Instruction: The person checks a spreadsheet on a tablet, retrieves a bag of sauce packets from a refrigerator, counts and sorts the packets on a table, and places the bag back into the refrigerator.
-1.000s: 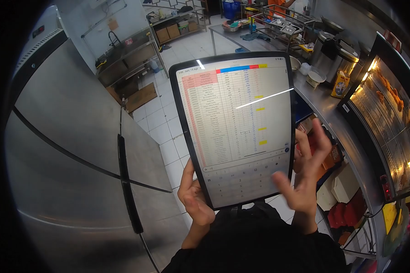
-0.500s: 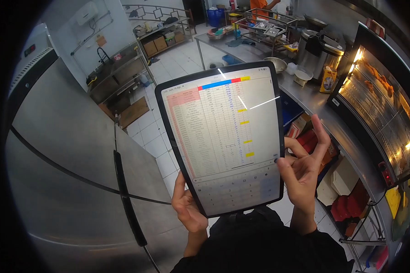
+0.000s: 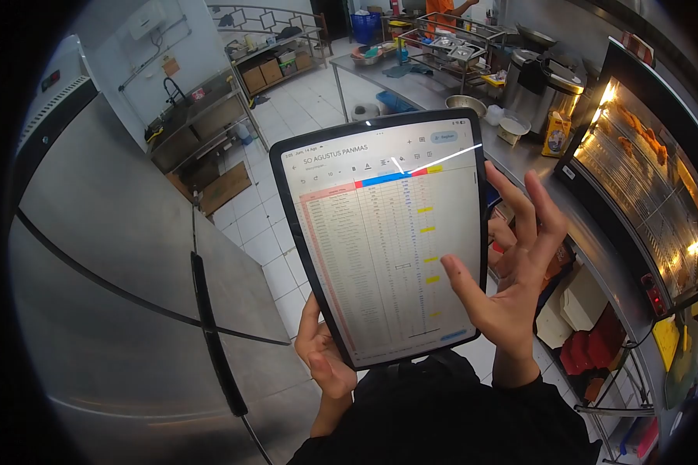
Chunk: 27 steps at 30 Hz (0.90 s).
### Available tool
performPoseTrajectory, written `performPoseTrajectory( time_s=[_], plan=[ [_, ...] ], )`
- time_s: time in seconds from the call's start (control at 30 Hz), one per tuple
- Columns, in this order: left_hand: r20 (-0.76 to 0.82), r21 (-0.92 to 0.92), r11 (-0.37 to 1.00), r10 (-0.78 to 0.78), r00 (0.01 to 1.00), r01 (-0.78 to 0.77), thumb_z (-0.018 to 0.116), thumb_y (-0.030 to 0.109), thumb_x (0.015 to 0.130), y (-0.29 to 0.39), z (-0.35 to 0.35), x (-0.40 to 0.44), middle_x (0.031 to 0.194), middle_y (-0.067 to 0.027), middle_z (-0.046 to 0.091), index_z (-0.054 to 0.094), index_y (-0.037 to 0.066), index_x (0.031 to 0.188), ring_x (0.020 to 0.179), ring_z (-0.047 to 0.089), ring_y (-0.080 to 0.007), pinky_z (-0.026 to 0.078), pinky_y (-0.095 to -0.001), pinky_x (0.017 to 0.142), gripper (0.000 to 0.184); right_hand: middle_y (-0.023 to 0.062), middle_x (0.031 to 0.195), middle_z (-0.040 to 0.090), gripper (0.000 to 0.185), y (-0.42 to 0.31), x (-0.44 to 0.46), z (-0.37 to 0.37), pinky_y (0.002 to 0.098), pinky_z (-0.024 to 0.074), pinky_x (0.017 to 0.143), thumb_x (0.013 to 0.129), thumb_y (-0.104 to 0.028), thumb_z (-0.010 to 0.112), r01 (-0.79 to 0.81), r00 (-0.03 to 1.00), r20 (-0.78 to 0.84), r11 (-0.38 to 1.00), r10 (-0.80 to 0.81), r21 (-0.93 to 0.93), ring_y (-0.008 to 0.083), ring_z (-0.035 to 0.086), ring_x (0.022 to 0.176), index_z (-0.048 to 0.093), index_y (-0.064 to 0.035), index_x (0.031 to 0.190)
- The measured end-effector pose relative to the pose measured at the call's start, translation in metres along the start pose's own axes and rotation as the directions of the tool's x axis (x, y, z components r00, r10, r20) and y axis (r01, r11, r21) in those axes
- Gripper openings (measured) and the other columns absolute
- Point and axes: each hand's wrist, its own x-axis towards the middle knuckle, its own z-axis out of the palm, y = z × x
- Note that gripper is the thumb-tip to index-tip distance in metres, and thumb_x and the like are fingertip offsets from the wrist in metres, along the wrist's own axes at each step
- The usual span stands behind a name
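Note:
A black-framed tablet (image 3: 380, 240) is held upright in front of me, showing a spreadsheet with a pink left column, a blue and red header and several yellow cells. My left hand (image 3: 326, 353) grips its lower left edge, thumb along the front and the other fingers partly behind. My right hand (image 3: 516, 279) is at the right edge, fingers apart and raised, with the thumb over the lower right of the screen. Whether the right hand's lower fingers touch the tablet's back is hidden.
A steel refrigerator (image 3: 124, 256) stands close on the left. On the right, a lit warming cabinet (image 3: 636, 170) with fried food sits on a steel counter (image 3: 551, 178), near a yellow box (image 3: 557, 133). A person in orange (image 3: 440, 12) is at the far back.
The on-screen keypad has closed, and a toolbar and title now show at the top. My right thumb has moved left over the screen, with the other fingers raised and spread.

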Motion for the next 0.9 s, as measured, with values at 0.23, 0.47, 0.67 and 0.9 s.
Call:
performPoseTrajectory(
  time_s=[0.23, 0.47, 0.67, 0.9],
  plan=[
    [0.005, 0.010, 1.000, -0.004, 1.000, 0.003, 0.037, 0.068, 0.090, 0.0022, -0.0020, -0.0020, 0.122, -0.0335, 0.057, 0.024, -0.021, 0.139, 0.105, 0.065, -0.0306, 0.050, -0.0341, 0.088, 0.103, 0.0280, 0.144, 0.028, 0.096, 0.0019, -0.0003, 0.0067, 0.0380, 0.0597, 0.087, 0.074, -0.004, 0.075, 0.021, 1.000, 0.009, 0.999, -0.020, -0.036, 0.0348, 0.048, 0.127, 0.011, -0.0081, 0.145],
    [0.016, 0.036, 0.999, -0.003, 1.000, 0.003, 0.036, 0.067, 0.090, 0.0025, -0.0021, -0.0003, 0.120, -0.0346, 0.057, 0.024, -0.021, 0.139, 0.105, 0.065, -0.0310, 0.050, -0.0334, 0.087, 0.101, 0.0289, 0.143, 0.029, 0.089, -0.0007, -0.0031, 0.0036, 0.0394, 0.0574, 0.091, 0.076, -0.003, 0.069, -0.053, 0.999, -0.003, 0.996, 0.053, 0.066, 0.0363, 0.046, 0.129, 0.012, -0.0071, 0.145],
    [0.039, 0.019, 1.000, 0.006, 0.999, -0.007, 0.035, 0.066, 0.091, 0.0002, -0.0017, 0.0020, 0.122, -0.0341, 0.056, 0.025, -0.021, 0.139, 0.105, 0.065, -0.0309, 0.050, -0.0331, 0.086, 0.100, 0.0288, 0.144, 0.027, 0.087, 0.0045, -0.0017, 0.0058, 0.0402, 0.0565, 0.093, 0.076, -0.001, 0.064, 0.009, 1.000, 0.000, 1.000, -0.009, -0.020, 0.0370, 0.041, 0.133, 0.011, -0.0067, 0.145],
    [0.018, -0.017, 0.999, -0.031, 0.999, 0.031, 0.036, 0.065, 0.091, -0.0002, -0.0012, 0.0063, 0.123, -0.0333, 0.056, 0.025, -0.020, 0.139, 0.104, 0.066, -0.0307, 0.051, -0.0326, 0.085, 0.098, 0.0286, 0.145, 0.026, 0.087, 0.0077, -0.0006, 0.0009, 0.0375, 0.0568, 0.091, 0.071, 0.000, 0.056, 0.067, 0.996, 0.060, 0.997, -0.064, -0.043, 0.0360, 0.042, 0.132, 0.011, -0.0064, 0.145]
  ],
)
